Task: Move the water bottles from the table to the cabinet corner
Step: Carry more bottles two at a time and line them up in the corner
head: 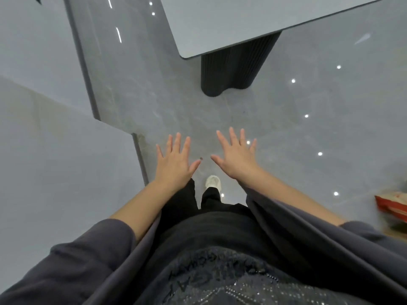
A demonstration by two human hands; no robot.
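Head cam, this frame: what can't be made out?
- Water bottles: none in view; the table is cut off by the top edge.
- Cabinet corner: not identifiable; only plain grey panels on the left.
- Red object: cut by the right edge, blurred.
- Left hand and right hand: open, empty.

Grey table (253, 20) — black ribbed pedestal (233, 69)

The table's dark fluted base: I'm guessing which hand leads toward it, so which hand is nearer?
Right. The right hand is spread open over the floor almost directly below the table's dark fluted base in the picture; the left hand, also open, is further off to the left, beside the wall edge.
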